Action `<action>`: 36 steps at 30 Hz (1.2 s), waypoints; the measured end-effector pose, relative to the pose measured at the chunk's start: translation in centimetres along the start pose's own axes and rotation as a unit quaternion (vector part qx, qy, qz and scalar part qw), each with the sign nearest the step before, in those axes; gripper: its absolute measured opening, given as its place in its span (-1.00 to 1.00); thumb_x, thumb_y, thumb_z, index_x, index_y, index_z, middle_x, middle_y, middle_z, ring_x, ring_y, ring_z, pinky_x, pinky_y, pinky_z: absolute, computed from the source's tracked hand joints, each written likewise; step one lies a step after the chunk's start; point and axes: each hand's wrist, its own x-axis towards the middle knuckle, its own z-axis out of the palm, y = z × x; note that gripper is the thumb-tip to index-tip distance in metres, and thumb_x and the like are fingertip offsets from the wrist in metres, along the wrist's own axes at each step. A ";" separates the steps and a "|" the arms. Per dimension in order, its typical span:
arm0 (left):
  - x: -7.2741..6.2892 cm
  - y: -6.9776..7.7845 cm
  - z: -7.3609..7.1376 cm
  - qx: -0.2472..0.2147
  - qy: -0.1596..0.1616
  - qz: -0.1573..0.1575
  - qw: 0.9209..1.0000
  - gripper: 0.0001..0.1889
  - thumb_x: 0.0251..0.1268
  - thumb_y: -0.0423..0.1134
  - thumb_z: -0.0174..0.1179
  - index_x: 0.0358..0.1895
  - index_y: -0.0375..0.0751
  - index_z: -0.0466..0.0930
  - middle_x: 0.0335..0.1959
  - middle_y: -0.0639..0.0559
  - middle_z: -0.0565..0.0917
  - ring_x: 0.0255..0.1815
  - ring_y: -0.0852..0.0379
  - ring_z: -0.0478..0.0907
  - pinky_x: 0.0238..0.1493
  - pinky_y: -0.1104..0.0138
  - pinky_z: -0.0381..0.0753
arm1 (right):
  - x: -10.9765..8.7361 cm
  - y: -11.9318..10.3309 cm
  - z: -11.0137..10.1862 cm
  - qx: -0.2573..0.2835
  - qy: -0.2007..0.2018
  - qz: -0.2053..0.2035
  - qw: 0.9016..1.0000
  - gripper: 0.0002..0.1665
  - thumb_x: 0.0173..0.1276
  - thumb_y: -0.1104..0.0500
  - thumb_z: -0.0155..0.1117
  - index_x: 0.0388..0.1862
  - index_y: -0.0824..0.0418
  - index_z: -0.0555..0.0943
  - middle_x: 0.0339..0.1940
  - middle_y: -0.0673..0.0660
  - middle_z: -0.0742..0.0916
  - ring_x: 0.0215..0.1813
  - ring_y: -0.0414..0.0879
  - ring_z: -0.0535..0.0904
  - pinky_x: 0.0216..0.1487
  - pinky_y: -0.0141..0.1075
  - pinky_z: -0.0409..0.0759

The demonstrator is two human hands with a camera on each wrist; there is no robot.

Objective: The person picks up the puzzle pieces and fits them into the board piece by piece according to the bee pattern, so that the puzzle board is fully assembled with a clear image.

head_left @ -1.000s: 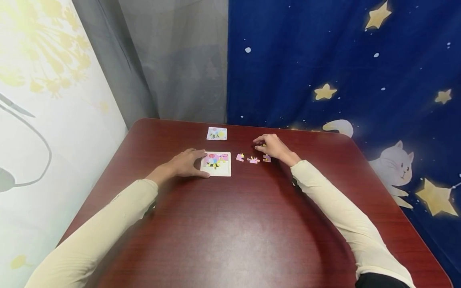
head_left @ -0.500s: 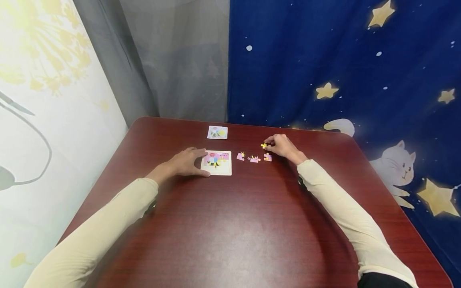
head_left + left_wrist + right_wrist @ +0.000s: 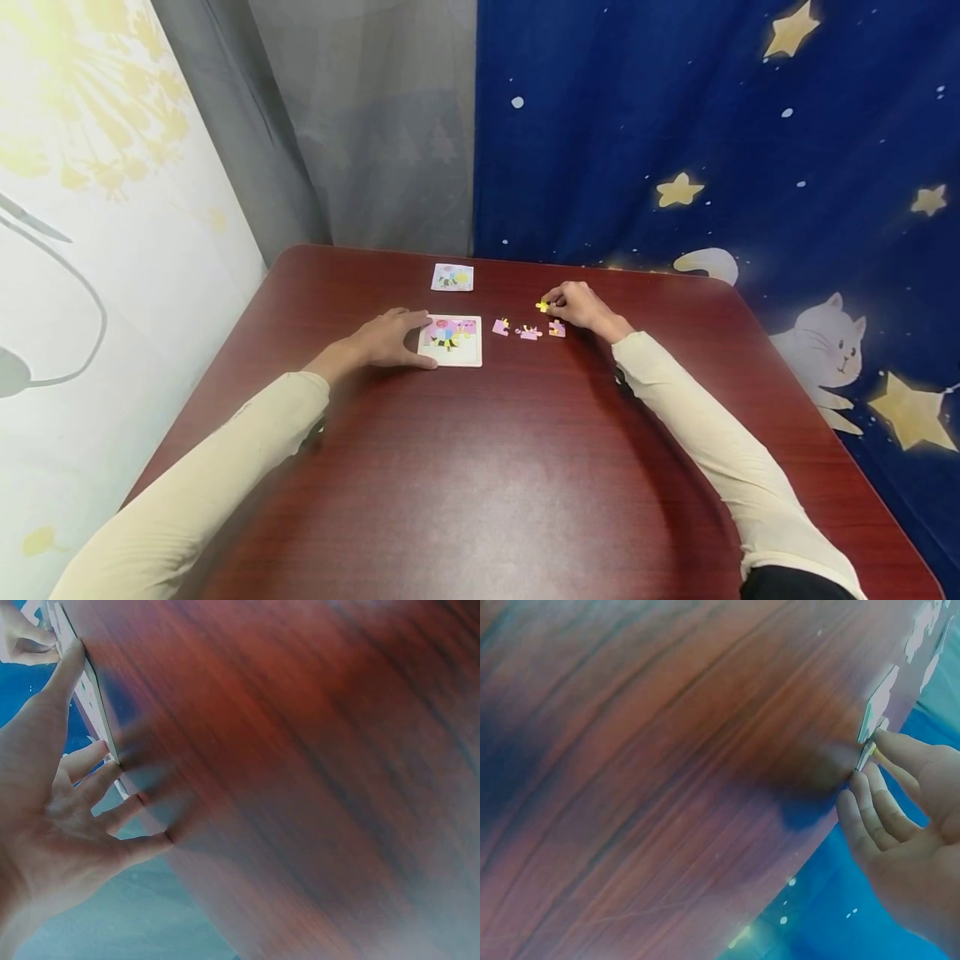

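A small white-framed puzzle board (image 3: 468, 352) with a partly filled bee picture lies on the table. My left hand (image 3: 385, 339) spans its left side, thumb at the near corner and forefinger at the far corner. In the left wrist view, that hand's fingers (image 3: 95, 784) are spread and fairly straight, some touching the tabletop. To the board's right, my right hand (image 3: 583, 306) pinches a yellow puzzle piece (image 3: 542, 307) low over the table. Its thumb and fingertips also meet at a piece edge in the right wrist view. Close by lie pink puzzle pieces (image 3: 529, 333).
Behind the board lies a small picture card (image 3: 452, 277) with a bee on it. The dark red table (image 3: 465, 483) reaches back to a grey curtain (image 3: 375, 133) and a blue star-patterned curtain (image 3: 585, 167). A white patterned wall (image 3: 90, 275) stands at the left.
My right hand first shifted right, uncovering the yellow piece, then moved slightly left with the piece between its fingertips. The left hand has stayed at the board.
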 end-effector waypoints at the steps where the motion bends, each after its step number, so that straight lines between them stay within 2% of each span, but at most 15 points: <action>1: 0.0 0.0 0.0 0.000 0.000 0.000 1.000 0.03 0.10 0.32 0.48 0.56 -0.18 0.36 0.56 -0.19 0.37 0.57 -0.30 0.20 0.44 -0.25 0.28 | 0.1 -0.1 0.1 -0.001 -0.001 -0.002 1.000 -0.75 0.39 0.29 0.42 0.02 0.30 0.79 -0.12 0.18 0.84 -0.12 0.00 0.71 -0.02 -0.09 0.64; 17: 0.0 0.1 0.0 0.003 -0.001 0.000 1.000 0.04 0.10 0.34 0.46 0.56 -0.19 0.35 0.57 -0.18 0.35 0.58 -0.30 0.19 0.46 -0.23 0.26 | 0.3 -2.9 0.9 0.000 0.010 -0.084 0.996 -0.74 0.41 0.26 0.43 0.04 0.29 0.79 -0.18 0.17 0.78 -0.10 -0.01 0.67 -0.05 -0.16 0.63; 23: -0.1 0.1 -0.1 0.003 -0.002 0.000 1.000 0.03 0.09 0.33 0.47 0.56 -0.18 0.36 0.58 -0.17 0.35 0.58 -0.30 0.18 0.47 -0.23 0.25 | 0.3 -4.4 0.9 0.000 0.012 -0.111 0.994 -0.74 0.40 0.23 0.45 0.03 0.27 0.81 -0.08 0.18 0.81 -0.04 0.02 0.65 -0.02 -0.13 0.63; 28: -0.2 0.2 -0.1 0.004 -0.002 0.008 1.000 0.02 0.11 0.33 0.46 0.55 -0.20 0.37 0.58 -0.17 0.34 0.59 -0.33 0.17 0.47 -0.25 0.23 | 0.5 -5.5 0.9 -0.003 0.007 -0.118 0.993 -0.74 0.41 0.21 0.46 0.03 0.25 0.81 -0.05 0.17 0.81 -0.03 -0.02 0.65 -0.03 -0.16 0.63; 36: 0.0 0.2 -0.2 0.002 -0.004 0.004 1.000 0.03 0.10 0.32 0.47 0.56 -0.18 0.36 0.58 -0.16 0.35 0.59 -0.30 0.18 0.47 -0.23 0.24 | 0.4 -7.1 1.2 0.009 -0.004 -0.121 0.993 -0.72 0.41 0.19 0.47 0.06 0.25 0.80 -0.06 0.15 0.79 -0.08 -0.04 0.65 -0.09 -0.22 0.62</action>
